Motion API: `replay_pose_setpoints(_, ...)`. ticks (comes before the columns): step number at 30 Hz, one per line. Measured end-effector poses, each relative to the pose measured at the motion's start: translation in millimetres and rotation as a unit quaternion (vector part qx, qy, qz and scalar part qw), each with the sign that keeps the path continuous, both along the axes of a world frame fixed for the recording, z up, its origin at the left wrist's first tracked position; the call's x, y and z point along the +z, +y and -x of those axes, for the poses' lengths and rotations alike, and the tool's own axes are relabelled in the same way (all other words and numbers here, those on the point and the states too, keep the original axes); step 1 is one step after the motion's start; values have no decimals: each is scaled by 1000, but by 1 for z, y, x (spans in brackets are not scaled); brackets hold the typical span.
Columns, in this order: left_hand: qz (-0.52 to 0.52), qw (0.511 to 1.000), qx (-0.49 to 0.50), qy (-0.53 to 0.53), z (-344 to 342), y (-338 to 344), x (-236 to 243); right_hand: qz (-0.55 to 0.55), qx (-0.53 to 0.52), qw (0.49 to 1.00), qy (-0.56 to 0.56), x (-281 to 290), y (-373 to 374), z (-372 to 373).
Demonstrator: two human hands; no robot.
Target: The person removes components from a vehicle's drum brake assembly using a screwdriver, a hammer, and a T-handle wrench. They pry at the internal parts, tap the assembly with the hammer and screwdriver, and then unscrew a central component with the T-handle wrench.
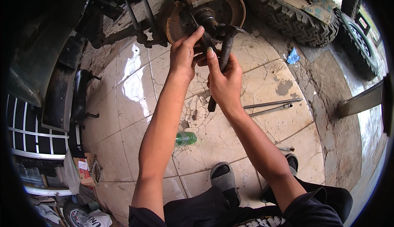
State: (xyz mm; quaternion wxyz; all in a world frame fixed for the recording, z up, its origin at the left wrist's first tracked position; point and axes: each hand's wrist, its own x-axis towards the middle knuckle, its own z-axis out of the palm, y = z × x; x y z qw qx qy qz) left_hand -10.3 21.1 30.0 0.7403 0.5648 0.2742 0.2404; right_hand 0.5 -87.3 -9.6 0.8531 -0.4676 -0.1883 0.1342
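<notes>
Just below the rusty brake assembly (176,9) and its central hub (207,15), my left hand (184,56) grips a thin dark metal tool (193,18) that points up at the assembly. My right hand (225,79), slightly lower and to the right, is closed around a dark hammer-like tool (228,42) with a bent top and a handle reaching below my fingers. The hands are close together; some fingers are hidden behind the tools, and I cannot tell whether the tools touch.
Two metal rods (273,103) and a green bottle (186,138) lie on cracked tiles (115,153). Large tyres (299,30) with cardboard stand at upper right, beside a blue scrap (293,56). Dark vehicle parts (57,95) fill the left. A metal post (357,102) juts in at right.
</notes>
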Motion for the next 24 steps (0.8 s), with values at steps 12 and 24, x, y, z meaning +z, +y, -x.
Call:
replay_pose_setpoints(12, 66, 975, -154, -143, -26, 27, -32, -16, 49, 999, 15, 5, -1, -1)
replay_pose_setpoints(24, 68, 974, -144, -164, -30, 34, -30, 94, -73, 926, -357, -73, -48, -17)
